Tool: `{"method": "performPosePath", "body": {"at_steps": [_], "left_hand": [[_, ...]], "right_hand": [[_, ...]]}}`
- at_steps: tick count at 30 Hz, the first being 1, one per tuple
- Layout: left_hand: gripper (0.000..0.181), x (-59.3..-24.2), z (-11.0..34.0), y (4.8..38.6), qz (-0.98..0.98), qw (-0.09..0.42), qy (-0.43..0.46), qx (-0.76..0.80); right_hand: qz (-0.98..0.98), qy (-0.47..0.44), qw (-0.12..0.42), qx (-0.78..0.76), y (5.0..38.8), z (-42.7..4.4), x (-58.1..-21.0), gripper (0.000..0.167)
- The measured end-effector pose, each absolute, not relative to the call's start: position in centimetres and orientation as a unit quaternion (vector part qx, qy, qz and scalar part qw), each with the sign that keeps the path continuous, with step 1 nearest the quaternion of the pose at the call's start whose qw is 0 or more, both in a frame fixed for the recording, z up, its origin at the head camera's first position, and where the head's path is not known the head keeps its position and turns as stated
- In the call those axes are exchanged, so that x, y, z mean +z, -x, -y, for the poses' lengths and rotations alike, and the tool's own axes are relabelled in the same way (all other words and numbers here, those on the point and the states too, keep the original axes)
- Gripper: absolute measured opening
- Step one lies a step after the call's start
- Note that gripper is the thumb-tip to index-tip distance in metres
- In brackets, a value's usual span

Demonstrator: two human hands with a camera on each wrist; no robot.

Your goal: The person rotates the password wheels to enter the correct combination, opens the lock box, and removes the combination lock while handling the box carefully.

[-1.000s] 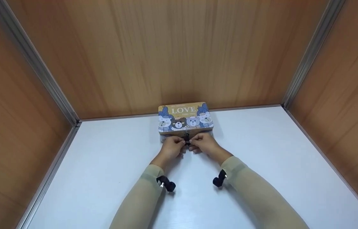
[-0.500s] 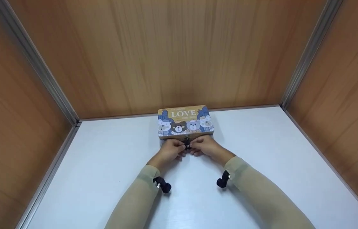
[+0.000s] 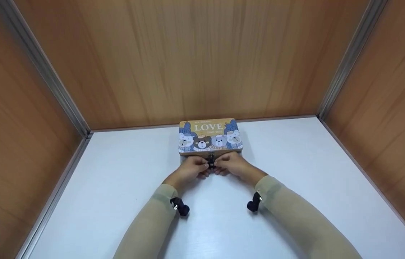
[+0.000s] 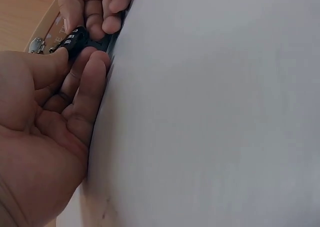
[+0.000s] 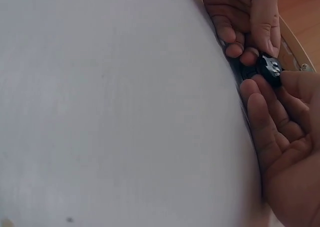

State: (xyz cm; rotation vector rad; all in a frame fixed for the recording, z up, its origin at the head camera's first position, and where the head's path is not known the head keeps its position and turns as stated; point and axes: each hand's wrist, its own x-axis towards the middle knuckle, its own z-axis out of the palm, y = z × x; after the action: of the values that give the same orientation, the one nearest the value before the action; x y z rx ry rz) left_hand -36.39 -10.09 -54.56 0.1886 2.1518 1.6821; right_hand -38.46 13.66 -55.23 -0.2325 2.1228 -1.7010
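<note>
A tin box [image 3: 209, 136] with bears and the word LOVE on its shut lid stands by the back wall. At the middle of its front hangs a small black combination lock [image 3: 211, 160], its number wheels showing in the left wrist view [image 4: 73, 40]. The left hand [image 3: 188, 169] pinches the lock from the left with thumb and fingers. From the right, the right hand [image 3: 237, 167] pinches its other side. In the right wrist view the lock [image 5: 270, 69] sits between both thumbs, with fingers curled beneath it. The fingers partly cover the box front.
The white table [image 3: 123, 169] spreads around the box. Wooden panels enclose it at the back [image 3: 202, 64], left [image 3: 26, 126] and right [image 3: 385, 108], with metal edging at the corners. A small black device hangs at each wrist [image 3: 180, 207].
The box and both hands first appear slightly lower in the head view, then almost steady. The forearms have spread a little apart. Both hands still hold the lock.
</note>
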Motion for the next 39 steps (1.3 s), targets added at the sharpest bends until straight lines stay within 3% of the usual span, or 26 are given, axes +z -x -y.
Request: {"method": "performPosePath", "body": {"at_steps": [12,39], "left_hand": [[0.018,-54.57,9.83,36.55,-0.788,0.188,-0.101,0.578],[0.019,-54.7,9.55,36.69,-0.761,0.196,-0.054,0.616]], "right_hand": [[-0.753,0.107,0.212,-0.613,38.61,-14.49,-55.32,0.026],[-0.737,0.101,0.234,-0.626,38.37,-14.3,-55.12,0.024]]}}
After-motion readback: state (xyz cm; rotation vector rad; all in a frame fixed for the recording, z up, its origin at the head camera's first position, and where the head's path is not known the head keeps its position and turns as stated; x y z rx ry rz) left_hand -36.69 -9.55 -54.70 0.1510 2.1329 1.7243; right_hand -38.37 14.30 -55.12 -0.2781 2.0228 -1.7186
